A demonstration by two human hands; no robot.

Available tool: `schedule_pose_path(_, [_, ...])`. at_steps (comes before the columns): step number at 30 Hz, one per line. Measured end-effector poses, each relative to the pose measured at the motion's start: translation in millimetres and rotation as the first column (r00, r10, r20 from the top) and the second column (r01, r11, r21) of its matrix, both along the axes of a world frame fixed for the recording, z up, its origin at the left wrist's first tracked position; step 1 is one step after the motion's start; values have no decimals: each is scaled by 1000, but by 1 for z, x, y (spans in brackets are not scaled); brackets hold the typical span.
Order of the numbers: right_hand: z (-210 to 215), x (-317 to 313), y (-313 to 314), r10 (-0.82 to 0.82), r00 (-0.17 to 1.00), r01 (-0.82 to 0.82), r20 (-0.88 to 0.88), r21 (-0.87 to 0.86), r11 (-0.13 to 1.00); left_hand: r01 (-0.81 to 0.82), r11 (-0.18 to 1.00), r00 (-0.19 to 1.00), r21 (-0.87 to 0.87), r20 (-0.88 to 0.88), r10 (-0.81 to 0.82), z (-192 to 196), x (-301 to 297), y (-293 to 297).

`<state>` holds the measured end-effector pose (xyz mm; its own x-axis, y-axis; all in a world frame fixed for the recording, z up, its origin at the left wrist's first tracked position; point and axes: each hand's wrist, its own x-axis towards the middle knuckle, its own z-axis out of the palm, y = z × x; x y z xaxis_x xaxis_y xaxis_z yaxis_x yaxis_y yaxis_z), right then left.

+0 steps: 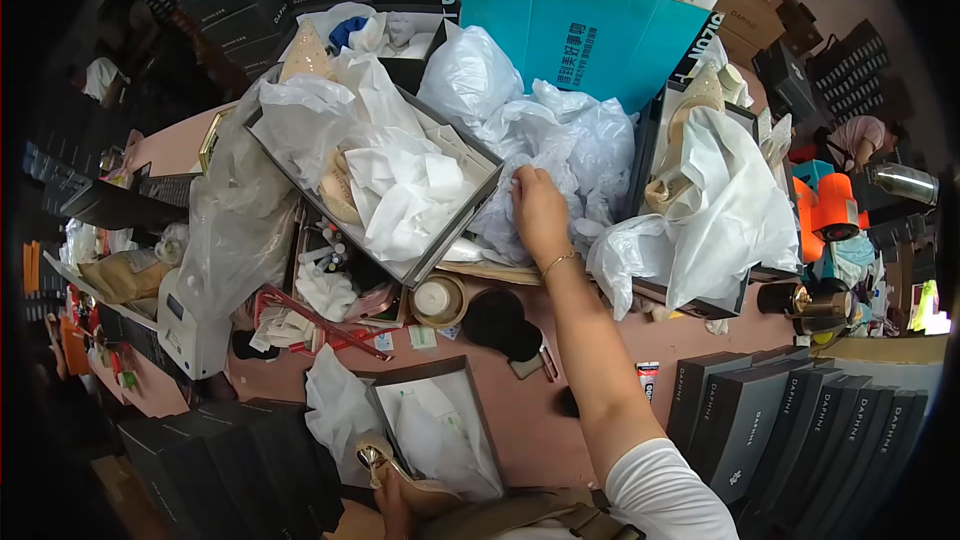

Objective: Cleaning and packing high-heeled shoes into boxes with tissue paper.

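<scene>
My right hand (541,215) reaches up into a heap of crumpled white plastic bags (560,135) in front of a teal box flap (565,35). Its fingers are curled down and closed on the thin plastic. At the lower edge, my left hand (393,502) is wrapped round a beige shoe (428,493) with a shiny insole. Just beyond that shoe lies an open shoe box (478,420) with white paper inside, and white tissue (335,405) spills over its left side.
Open shoe boxes with tissue and glittery pointed shoes stand left (470,205) and right (737,300) of the heap. A tape roll (437,300), red scissors-like handles (325,315) and a black round object (498,325) lie on the pink table (620,340). Dark shoe boxes (800,420) line the right.
</scene>
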<state>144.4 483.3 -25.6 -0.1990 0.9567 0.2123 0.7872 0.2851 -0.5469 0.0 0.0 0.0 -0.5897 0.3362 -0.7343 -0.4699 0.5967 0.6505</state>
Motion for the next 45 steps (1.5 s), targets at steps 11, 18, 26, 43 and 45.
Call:
schedule_pose_path(11, [-6, 6, 11, -13, 996, 17, -88, 50, 999, 29, 999, 976, -40, -214, -37, -5, 9, 20])
schedule_pose_path(18, [55, 10, -107, 143, 941, -86, -308, 191, 978, -86, 989, 996, 120, 23, 83, -19, 6, -1])
schedule_pose_path(26, [49, -81, -183, 418, 756, -609, -503, -308, 731, -158, 968, 975, 194, 183, 123, -19, 3, -3])
schedule_pose_path(43, [78, -163, -146, 678, 607, -727, 415, -54, 684, -178, 952, 974, 249, 183, 134, -30, 4, -11])
schedule_pose_path(45, [76, -180, -151, 681, 586, -766, 439, 25, 643, -188, 948, 970, 255, 202, 138, -30, 4, -10])
